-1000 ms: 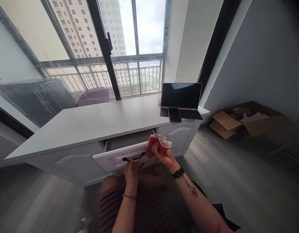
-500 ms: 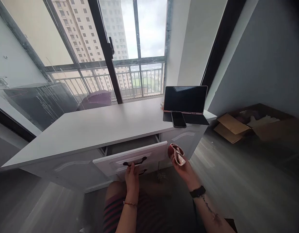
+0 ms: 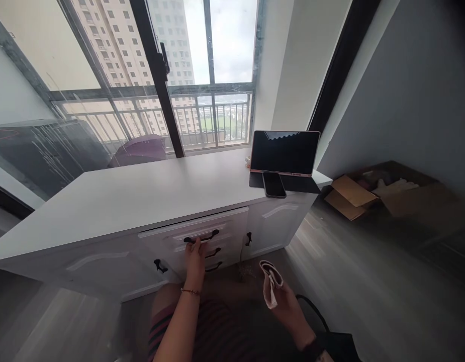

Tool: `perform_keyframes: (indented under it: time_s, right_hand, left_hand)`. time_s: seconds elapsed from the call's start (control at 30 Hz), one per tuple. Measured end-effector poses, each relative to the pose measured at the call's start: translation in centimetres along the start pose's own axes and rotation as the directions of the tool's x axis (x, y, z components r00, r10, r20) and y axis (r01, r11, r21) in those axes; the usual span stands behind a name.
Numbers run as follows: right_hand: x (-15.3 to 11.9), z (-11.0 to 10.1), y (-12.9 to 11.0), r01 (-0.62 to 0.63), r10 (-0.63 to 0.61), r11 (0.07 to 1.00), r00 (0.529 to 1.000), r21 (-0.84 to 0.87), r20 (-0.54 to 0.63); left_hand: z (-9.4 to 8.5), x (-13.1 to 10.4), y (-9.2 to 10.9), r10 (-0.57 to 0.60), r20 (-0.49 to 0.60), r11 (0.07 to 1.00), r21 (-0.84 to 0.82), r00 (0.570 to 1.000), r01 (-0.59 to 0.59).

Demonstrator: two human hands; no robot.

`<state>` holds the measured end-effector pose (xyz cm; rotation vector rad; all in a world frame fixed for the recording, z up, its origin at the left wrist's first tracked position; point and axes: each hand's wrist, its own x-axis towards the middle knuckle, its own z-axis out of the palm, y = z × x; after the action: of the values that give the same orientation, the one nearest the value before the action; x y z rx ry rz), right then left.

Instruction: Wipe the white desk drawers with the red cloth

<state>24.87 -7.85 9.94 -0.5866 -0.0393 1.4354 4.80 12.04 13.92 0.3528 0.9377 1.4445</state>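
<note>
Head view shows the left hand (image 3: 195,260) at the curved black metal handle (image 3: 214,234) of the white panelled top drawer (image 3: 230,223); its fingertips touch the handle, but I cannot tell whether they close around it. The drawer sits nearly flush in a long white cabinet (image 3: 142,193), with two more black-handled drawers below. The right hand (image 3: 288,307) holds a folded pale-pink cloth (image 3: 271,282) in a narrow grip, well apart from the drawer, low and to its right.

Knees and a dark striped garment (image 3: 217,327) crowd the space before the lower drawers — the left forearm partly covers that side too. On the cabinet's right end stands a tablet with a dark screen (image 3: 285,152); a black phone (image 3: 274,185) lies partly over its dark cover flap. Rightward on the floor is an open brown cardboard box (image 3: 416,201), contents blurred — and nearer, by the right forearm, a black bag (image 3: 340,346).
</note>
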Motion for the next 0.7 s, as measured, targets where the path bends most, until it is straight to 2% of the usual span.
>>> perform_keyframes:
  time_s: [0.13,0.33,0.5,0.6,0.7]
  right_hand:
    - [-0.3,0.8,-0.1,-0.063,0.063,0.997,0.998,0.034,-0.005]
    - [-1.8,1.8,0.0,-0.004,0.005,1.000,0.998,0.027,-0.059]
    - [-3.5,2.3,-1.1,-0.057,0.057,0.998,0.998,0.018,-0.033]
    - [-4.6,2.2,-1.9,-0.030,0.033,0.998,0.998,0.054,-0.061]
    - [-5.6,1.9,-2.4,-0.024,0.027,0.999,0.998,0.047,-0.064]
  left_hand:
    - [0.8,0.2,0.8,-0.053,-0.025,0.998,-0.020,0.998,0.053]
    - [0.7,1.0,1.0,-0.084,0.007,0.996,0.005,0.996,0.084]
    - [0.8,1.4,1.2,-0.123,0.000,0.992,0.011,0.992,0.123]
    - [0.9,1.0,1.6,-0.152,0.041,0.988,0.004,0.987,0.152]
    - [0.2,0.0,1.6,-0.191,0.106,0.981,0.016,0.976,0.191]
